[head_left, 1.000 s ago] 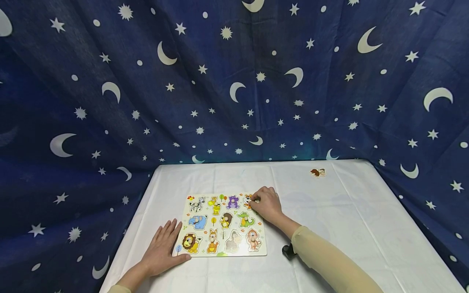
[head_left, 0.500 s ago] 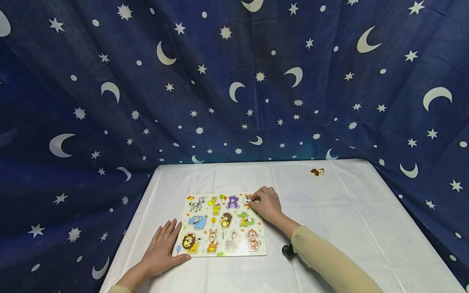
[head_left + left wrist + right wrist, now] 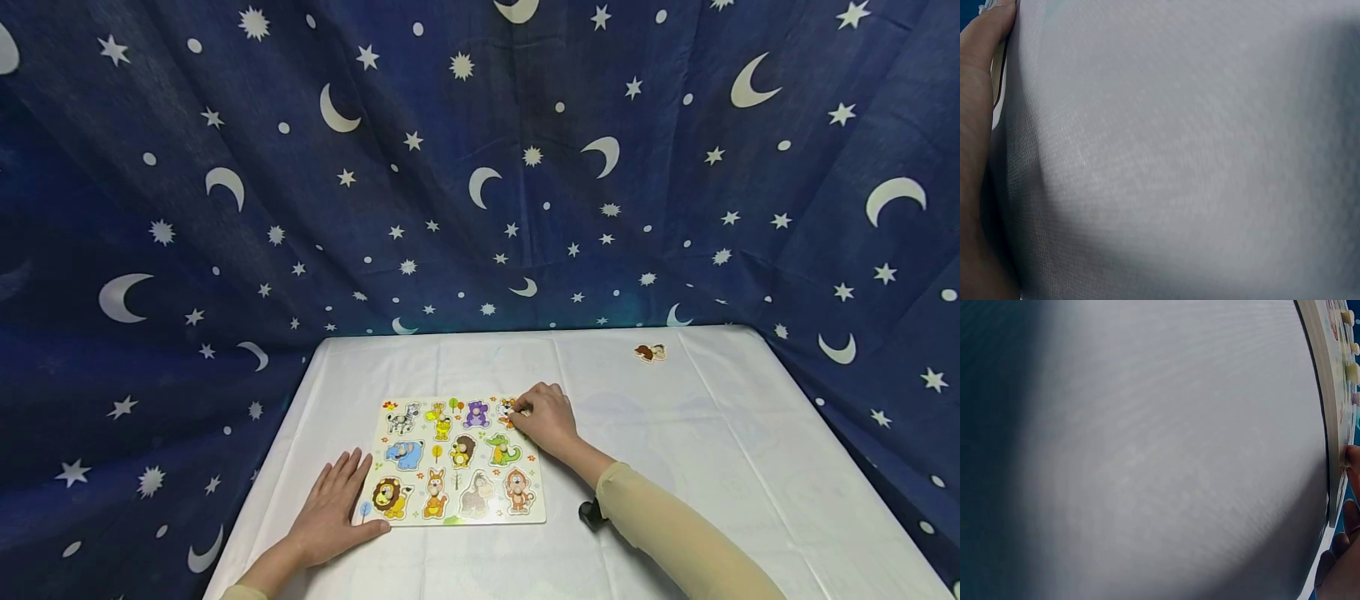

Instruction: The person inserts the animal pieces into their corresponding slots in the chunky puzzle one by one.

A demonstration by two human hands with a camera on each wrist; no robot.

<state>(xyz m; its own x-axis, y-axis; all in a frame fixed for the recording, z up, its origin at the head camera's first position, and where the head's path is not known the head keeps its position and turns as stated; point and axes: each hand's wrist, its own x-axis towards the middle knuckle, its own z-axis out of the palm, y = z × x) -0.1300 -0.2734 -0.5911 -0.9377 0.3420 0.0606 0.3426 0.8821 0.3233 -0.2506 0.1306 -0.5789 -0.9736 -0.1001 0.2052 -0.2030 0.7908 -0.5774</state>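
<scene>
A wooden animal peg puzzle board [image 3: 498,519] lies flat on the table in the head view. My right hand [image 3: 546,417] is at its far right corner, thumb and fingertips pinching the tiger piece [image 3: 504,410], which they partly cover. My left hand [image 3: 330,508] rests with spread fingers against the board's left edge. Zebra, giraffe, elephant, lion and other pieces sit in their recesses. The gorilla recess [image 3: 476,495] shows only a pale picture. In the right wrist view the board's edge [image 3: 1325,394] and knobs stand beside my fingers.
A loose brown and cream animal piece [image 3: 650,353] lies near the table's back, right of the board. White cloth [image 3: 675,467] covers the table. Behind it hangs a dark blue curtain [image 3: 450,100] with moons and stars. A small black object [image 3: 592,515] is under the right forearm.
</scene>
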